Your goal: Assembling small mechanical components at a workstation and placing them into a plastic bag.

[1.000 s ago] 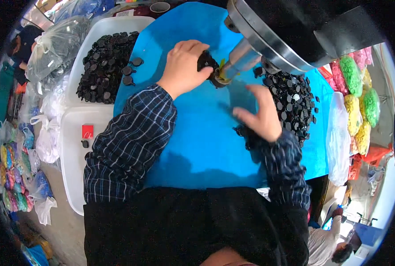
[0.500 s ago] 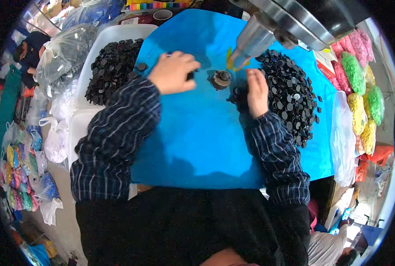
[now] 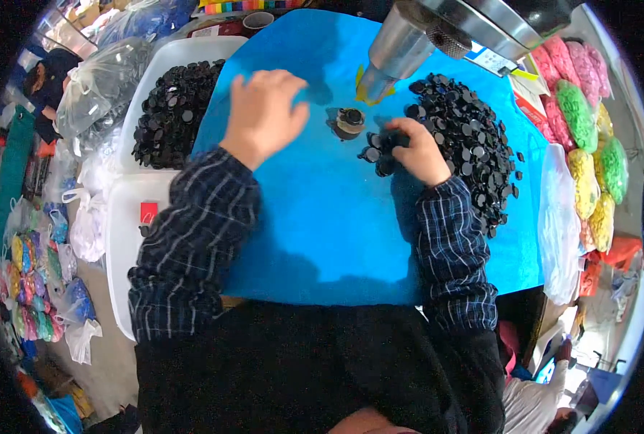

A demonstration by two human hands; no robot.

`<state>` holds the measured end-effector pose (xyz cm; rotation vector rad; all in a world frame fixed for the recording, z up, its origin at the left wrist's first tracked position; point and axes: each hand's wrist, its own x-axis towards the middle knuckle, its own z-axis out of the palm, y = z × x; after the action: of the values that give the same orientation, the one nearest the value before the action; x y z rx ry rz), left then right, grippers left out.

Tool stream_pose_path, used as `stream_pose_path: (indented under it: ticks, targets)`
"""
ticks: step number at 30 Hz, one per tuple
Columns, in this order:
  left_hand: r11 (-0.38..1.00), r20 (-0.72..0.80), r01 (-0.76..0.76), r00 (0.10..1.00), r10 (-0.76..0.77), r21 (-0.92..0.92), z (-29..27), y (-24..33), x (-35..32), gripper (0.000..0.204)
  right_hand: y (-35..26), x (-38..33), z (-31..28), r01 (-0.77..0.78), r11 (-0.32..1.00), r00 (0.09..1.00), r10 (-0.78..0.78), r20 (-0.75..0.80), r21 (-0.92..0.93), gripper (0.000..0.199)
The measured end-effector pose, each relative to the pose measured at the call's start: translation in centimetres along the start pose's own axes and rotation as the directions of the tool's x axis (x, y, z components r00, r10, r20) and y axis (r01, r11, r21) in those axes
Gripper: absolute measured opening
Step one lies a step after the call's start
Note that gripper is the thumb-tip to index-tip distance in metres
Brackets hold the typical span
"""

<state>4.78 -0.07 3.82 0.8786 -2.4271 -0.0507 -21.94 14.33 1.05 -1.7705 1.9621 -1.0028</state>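
Head view: compared with a second ago, the left hand (image 3: pixel 264 112) has left the round metal fixture (image 3: pixel 349 129) and hovers near the left edge of the blue worktop (image 3: pixel 315 224), fingers spread, seemingly holding nothing. The right hand (image 3: pixel 422 153) is now at loose black pieces (image 3: pixel 373 154) beside the heap (image 3: pixel 474 137) toward the right edge, fingers curled; whether they grip one, I cannot tell. Near the far edge, the fixture stands free of both hands; work seems between pieces.

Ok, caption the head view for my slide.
Right fingers at small round black pieces on flat blue work surface; left hand open.
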Motion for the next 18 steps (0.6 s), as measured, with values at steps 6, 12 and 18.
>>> stream_pose_path:
  ticks: [6, 12, 18]
  targets:
    - [0.942, -0.075, -0.049, 0.997, 0.026, -0.332, 3.1, 4.6, 0.8, 0.027, 0.4, 0.4, 0.0, -0.156, 0.987, 0.979, 0.151, 0.140, 0.027, 0.034]
    - [0.908, -0.122, -0.101, 0.991, 0.055, -0.406, 5.0, 3.0, 1.0, 0.025, -1.6, 1.2, 1.7, -0.162, 0.923, 0.975, 0.205, -0.088, 0.349, 0.038]
    - [0.891, -0.122, 0.025, 0.988, -0.090, -0.453, 5.0, 2.1, 0.6, 0.023, -4.3, 2.1, 3.8, 0.069, 0.965, 0.991, -0.036, -0.131, 0.255, 0.040]
